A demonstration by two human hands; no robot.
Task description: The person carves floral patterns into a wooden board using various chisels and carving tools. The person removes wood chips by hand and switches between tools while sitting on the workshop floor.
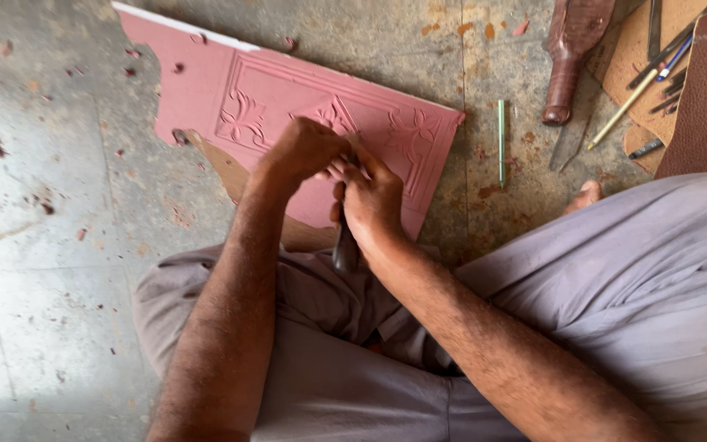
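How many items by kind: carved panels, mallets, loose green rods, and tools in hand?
Pink carved panel: 1
Brown wooden mallet: 1
Green rod loose on the floor: 1
Dark-handled tool in the right hand, left hand beside it at the tip: 1
Total: 4
The pile of pencils and tools at upper right is too cluttered to count.

No packages, labels, signs or screens are in view.

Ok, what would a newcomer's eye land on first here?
The pink carved panel on the concrete floor, upper centre. Over its near edge both hands meet, left hand beside right hand, which grips a dark-handled tool. Loose tools lie top right.
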